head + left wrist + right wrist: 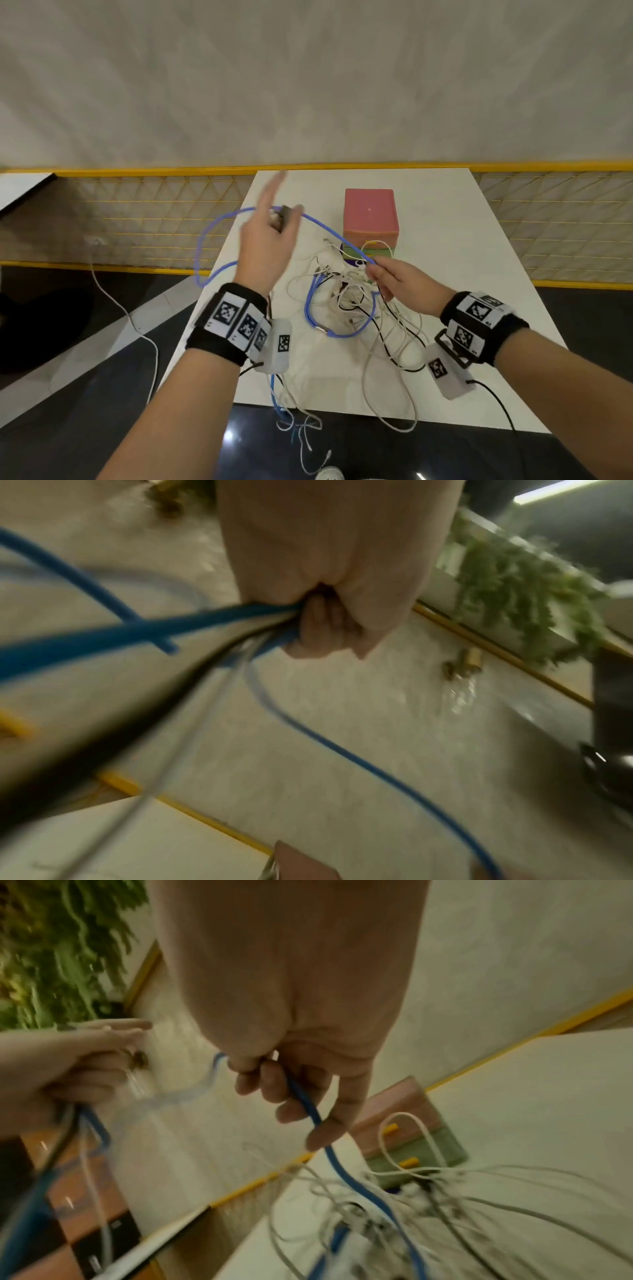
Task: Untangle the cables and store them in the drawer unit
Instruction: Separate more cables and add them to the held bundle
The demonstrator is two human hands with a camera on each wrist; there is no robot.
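Observation:
A blue cable (219, 219) loops in the air left of the table, between my two hands. My raised left hand (274, 219) grips it together with a dark plug, forefinger sticking up. In the left wrist view its fingers (322, 626) curl round the blue cable (137, 631) plus a black and a white lead. My right hand (375, 274) pinches the same blue cable over the tangle of white, black and blue cables (349, 305); its fingers (274, 1093) wrap the blue cable (335, 1161). The drawer unit (371, 212), pink above green, stands just behind the tangle.
The white table (462, 240) has bare room to the right of the drawer unit. Several cable ends hang over its front edge (298, 421). A yellow mesh fence (154, 219) runs behind. A white lead (113, 301) trails on the dark floor at left.

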